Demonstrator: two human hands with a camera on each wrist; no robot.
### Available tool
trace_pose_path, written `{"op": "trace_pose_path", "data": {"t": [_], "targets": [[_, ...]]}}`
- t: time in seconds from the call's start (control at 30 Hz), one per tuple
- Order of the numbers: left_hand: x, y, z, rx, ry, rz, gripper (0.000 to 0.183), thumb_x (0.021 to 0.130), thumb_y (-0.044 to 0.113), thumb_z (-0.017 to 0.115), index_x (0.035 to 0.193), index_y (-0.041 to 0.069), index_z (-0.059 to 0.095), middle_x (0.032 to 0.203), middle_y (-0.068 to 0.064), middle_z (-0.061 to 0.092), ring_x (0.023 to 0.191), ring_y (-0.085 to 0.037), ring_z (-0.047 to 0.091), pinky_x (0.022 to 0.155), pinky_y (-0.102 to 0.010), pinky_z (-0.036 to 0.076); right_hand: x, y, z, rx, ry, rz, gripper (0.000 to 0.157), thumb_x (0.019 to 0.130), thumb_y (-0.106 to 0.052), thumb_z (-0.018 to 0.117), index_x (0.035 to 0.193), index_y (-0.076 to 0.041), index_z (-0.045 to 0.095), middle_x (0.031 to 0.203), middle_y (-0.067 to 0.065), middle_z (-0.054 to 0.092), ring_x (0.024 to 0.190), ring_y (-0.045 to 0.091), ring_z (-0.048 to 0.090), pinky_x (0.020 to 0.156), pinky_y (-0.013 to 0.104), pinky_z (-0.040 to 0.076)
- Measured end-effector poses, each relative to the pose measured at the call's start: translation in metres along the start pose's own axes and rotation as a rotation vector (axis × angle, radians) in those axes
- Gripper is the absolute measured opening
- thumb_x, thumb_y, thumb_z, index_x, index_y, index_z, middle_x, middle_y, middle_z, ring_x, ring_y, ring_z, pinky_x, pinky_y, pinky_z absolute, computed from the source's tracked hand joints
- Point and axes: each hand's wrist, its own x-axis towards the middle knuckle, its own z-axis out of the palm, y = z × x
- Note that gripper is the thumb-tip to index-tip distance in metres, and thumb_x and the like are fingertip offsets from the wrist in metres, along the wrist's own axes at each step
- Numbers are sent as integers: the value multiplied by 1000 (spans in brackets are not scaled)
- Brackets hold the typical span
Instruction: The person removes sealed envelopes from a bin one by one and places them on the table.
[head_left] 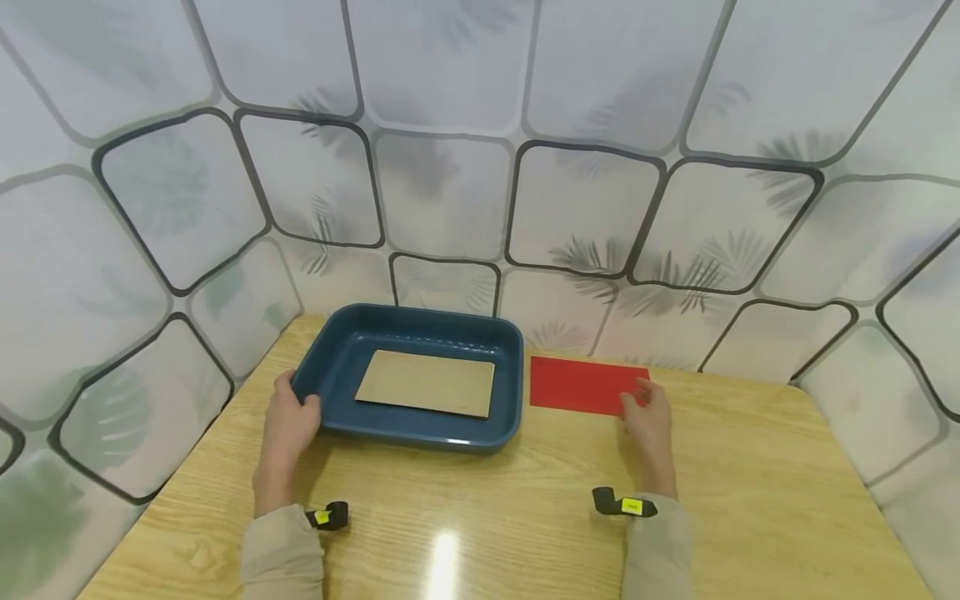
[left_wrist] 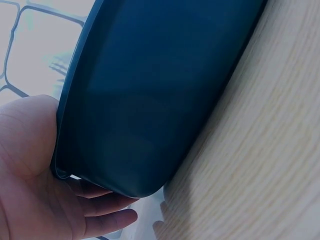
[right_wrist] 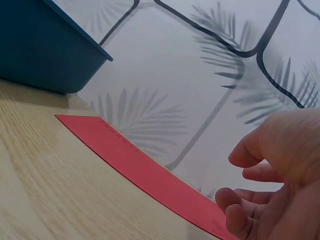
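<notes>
A deep blue rectangular tray point(head_left: 330, 417) rests on the wooden table at centre left. Inside it lies a flat beige rectangular sheet point(head_left: 427, 382) like card or an envelope. My left hand point(head_left: 293, 421) holds the tray's left side, with the thumb at the rim and fingers spread along the outer wall point(left_wrist: 150, 100). To the tray's right lies a flat red rectangle point(head_left: 577, 385), like paper or an envelope, with faint small marks near its far edge point(right_wrist: 120, 135). My right hand point(head_left: 647, 414) is over its right end, fingers loosely bent, nothing between thumb and fingertips.
The light wooden table point(head_left: 555, 517) reaches back to a wall covering point(head_left: 442, 192) with a rounded-tile and leaf pattern, which also closes in both sides. A black strap with a small camera point(head_left: 624, 503) sits on each wrist. Glare shows on the near table.
</notes>
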Motion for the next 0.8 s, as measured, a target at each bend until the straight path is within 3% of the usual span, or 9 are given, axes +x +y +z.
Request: {"op": "trace_pose_path", "data": {"t": [0.07,0.23,0.47,0.8], "targets": [[0,0,0,0,-1,-2,67,98,16,32,157,-1,4,151,-40,22,138,-55,28,107,-65,30,0,-1,2,-12,-15,-1,53,102,-15,47,150,3,32,147,28,38,129,39,44,67,17,43],[0,0,0,1,-4,-8,67,99,16,32,157,-1,4,151,-40,22,137,-55,29,107,-65,30,-1,-4,7,-12,-44,-26,53,101,-14,48,149,3,33,146,29,40,120,41,53,66,20,46],[2,1,-1,-3,-4,-1,67,99,17,33,157,-1,3,152,-40,21,138,-55,28,108,-65,29,-5,-19,15,-30,-85,-84,53,101,-18,50,149,-1,36,145,25,43,106,44,62,74,34,52],[0,-1,-1,5,-8,5,67,98,17,32,157,-2,3,151,-41,23,137,-55,30,106,-65,31,-20,-38,34,-79,-144,-170,49,100,-19,52,146,-5,41,140,21,49,106,40,61,78,32,49]]}}
